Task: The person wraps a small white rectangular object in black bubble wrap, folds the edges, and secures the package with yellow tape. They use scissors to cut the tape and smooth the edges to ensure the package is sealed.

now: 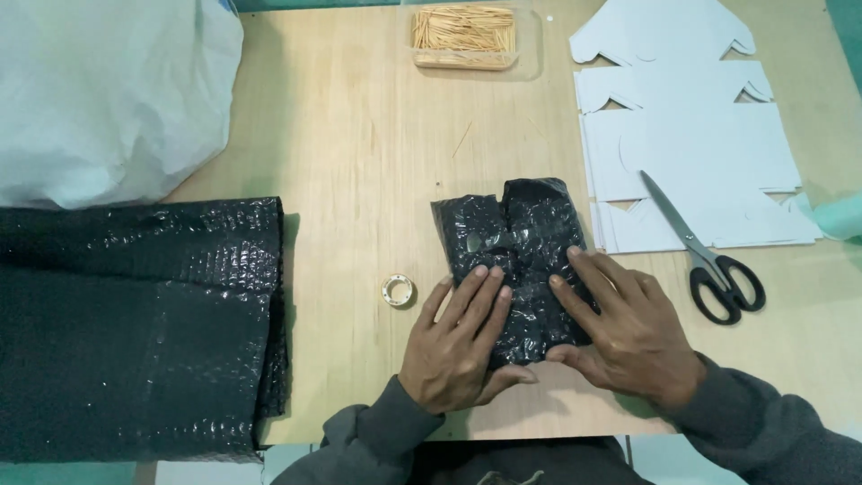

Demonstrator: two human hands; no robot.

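Note:
A small parcel wrapped in shiny black bubble plastic point(514, 235) lies on the wooden table point(359, 153) in front of me. My left hand point(458, 339) lies flat on its lower left part, fingers spread and pressing down. My right hand point(627, 328) presses on its lower right edge, fingers pointing up and left. Both thumbs meet under the parcel's near edge. A small roll of clear tape point(397, 290) sits on the table just left of my left hand.
A big folded sheet of black bubble plastic point(135, 323) covers the left side. Above it lies a white bag point(108, 90). A clear box of toothpicks point(464, 36) stands at the back. White cut cardboard sheets point(691, 135) and black-handled scissors point(709, 260) lie on the right.

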